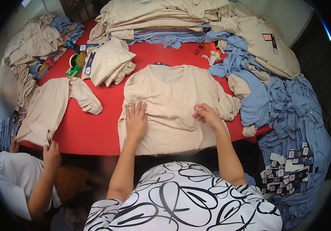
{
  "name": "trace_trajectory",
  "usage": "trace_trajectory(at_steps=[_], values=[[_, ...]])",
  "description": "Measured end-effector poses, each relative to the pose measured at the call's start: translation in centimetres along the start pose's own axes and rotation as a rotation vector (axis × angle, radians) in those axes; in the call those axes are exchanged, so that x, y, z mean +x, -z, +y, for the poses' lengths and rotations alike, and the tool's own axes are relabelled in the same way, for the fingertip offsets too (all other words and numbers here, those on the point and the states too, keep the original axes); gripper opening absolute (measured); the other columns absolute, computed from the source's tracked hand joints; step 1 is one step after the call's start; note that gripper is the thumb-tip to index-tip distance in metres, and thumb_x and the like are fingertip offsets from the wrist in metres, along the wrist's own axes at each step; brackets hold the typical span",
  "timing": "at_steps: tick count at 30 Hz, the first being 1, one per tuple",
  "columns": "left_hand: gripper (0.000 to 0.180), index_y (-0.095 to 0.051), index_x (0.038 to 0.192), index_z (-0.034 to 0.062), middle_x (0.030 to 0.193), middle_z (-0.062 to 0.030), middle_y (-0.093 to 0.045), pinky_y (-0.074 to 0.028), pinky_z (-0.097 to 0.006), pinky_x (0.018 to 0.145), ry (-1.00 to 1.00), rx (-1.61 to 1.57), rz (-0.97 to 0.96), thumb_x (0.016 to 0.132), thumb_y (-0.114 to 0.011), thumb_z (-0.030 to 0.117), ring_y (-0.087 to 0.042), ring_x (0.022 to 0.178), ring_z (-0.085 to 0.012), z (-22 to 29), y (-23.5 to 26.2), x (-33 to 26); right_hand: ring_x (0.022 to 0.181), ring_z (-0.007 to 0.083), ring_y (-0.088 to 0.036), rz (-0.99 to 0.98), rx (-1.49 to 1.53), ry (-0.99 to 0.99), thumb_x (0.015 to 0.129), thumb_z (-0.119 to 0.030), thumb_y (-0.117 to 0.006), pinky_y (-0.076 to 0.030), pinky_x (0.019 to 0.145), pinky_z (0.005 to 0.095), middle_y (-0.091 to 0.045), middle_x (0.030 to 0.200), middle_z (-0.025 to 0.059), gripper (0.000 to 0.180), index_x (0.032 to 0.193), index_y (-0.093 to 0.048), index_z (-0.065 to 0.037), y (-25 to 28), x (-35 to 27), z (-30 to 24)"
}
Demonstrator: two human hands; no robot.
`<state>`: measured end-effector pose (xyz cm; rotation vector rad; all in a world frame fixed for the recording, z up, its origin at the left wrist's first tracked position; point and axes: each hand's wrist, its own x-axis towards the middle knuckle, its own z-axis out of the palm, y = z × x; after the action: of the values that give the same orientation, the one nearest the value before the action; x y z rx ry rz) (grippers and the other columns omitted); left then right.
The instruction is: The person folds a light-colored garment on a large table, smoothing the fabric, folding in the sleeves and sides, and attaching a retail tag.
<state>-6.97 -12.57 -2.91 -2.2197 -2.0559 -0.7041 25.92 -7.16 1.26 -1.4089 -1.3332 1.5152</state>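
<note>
A cream shirt (165, 100) lies spread on the red table in front of me, its neckline at the far end and its hem over the near edge. Creases run across its middle. My left hand (136, 120) rests flat on its left half with the fingers stretched out. Over the right half, my right hand (208, 115) has its fingers curled together in a pinch. What is between them, if anything, is hidden. One sleeve (229, 106) lies bunched beside the shirt's right side.
A co-worker's hand (52, 154) holds a small dark tool at another cream garment (48, 107). Folded shirts (111, 63) and a green tape dispenser (74, 65) lie at the far left. Tall cream stacks (157, 17), blue garments (300, 104) and a heap of tags (285, 173) surround the table (92, 134).
</note>
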Motion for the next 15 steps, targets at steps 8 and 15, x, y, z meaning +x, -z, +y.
trace_trajectory(at_steps=[8, 15], values=[[0.020, -0.063, 0.100, 0.0058, 0.100, -0.0127, -0.061, -0.045, -0.044, 0.084, -0.166, -0.603, -0.047, 0.081, -0.069, 0.010, -0.058, 0.095, -0.0318, 13.2, 0.7, -1.6, 0.090, 0.0146, -0.062, -0.107, -0.325, 0.165, 0.088, -0.001, -0.051, -0.051, 0.078, 0.0301, -0.067, 0.104, 0.0103, 0.032, 0.118, -0.064, 0.000, 0.7, -1.8, 2.2], [0.016, -0.066, 0.103, 0.0035, 0.084, -0.0067, -0.063, -0.046, -0.030, 0.067, 0.011, -1.006, -0.252, 0.088, -0.066, 0.009, -0.057, 0.073, -0.0167, 12.4, -0.4, 0.3, 0.091, 0.0189, -0.062, 0.008, -0.331, 0.486, 0.086, 0.001, -0.059, -0.050, 0.080, 0.0280, -0.064, 0.107, 0.0085, 0.027, 0.111, -0.068, -0.004, -1.2, -2.9, -0.2]])
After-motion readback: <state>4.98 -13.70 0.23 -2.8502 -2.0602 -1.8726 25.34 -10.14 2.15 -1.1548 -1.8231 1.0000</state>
